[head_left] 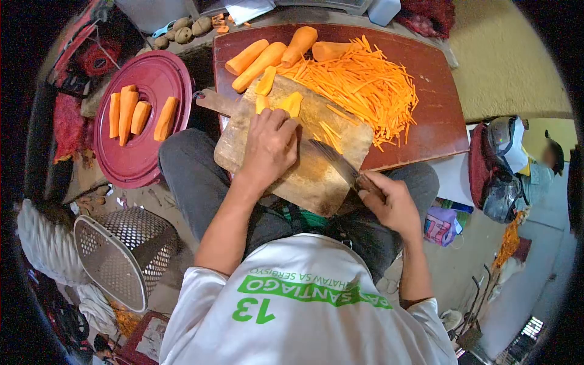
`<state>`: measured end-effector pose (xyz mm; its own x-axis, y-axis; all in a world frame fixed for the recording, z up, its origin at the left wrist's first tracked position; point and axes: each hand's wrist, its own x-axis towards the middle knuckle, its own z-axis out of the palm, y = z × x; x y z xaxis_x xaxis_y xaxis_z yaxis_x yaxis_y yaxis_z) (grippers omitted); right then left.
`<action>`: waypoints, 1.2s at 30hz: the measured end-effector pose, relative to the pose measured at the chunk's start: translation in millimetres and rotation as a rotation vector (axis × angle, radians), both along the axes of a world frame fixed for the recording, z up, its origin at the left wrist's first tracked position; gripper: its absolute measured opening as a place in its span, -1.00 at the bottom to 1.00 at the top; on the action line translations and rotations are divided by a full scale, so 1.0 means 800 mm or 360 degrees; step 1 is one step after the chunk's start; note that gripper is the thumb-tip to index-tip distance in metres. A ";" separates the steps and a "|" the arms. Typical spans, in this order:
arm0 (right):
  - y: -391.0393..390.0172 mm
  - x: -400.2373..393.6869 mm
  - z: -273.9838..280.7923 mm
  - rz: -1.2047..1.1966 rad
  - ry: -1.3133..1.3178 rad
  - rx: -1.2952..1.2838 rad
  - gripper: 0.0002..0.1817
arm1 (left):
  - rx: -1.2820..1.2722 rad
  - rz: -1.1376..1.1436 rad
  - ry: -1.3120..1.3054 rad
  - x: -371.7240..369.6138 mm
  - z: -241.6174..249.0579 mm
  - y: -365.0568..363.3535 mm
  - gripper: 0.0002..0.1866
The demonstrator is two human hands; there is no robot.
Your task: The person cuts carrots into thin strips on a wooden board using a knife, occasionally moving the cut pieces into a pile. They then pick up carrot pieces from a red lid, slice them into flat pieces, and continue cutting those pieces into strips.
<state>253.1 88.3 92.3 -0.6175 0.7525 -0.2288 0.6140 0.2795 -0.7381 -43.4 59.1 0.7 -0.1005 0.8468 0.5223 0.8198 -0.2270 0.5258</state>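
Observation:
On the wooden cutting board across my lap, my left hand is closed, its curled fingers pressing at a carrot slice. More cut carrot lies just beyond those fingertips; what is under them is hidden. My right hand grips a kitchen knife by its handle, the blade angled over the board toward my left hand and slightly blurred. A few carrot strips rest near the blade. Past the board spreads a large heap of carrot strips.
Several peeled whole carrots lie on the red-brown table at the far edge. More carrots sit on a round maroon lid to the left. A perforated basket lies tipped on the floor at lower left.

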 end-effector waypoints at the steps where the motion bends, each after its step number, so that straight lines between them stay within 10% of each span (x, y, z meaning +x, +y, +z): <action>1: 0.011 0.001 -0.005 0.0014 0.0001 -0.0009 -0.61 | -0.0004 0.0009 0.0021 -0.004 0.000 0.000 -0.80; 20: 0.195 0.008 -0.038 -0.0306 0.0116 0.0386 -0.58 | -0.0152 0.0122 0.0025 0.000 -0.005 0.006 -0.66; 36: 0.022 -0.026 -0.033 -0.0454 0.0214 -0.0062 -0.66 | -0.0232 -0.0277 -0.0433 0.068 0.001 -0.014 -0.58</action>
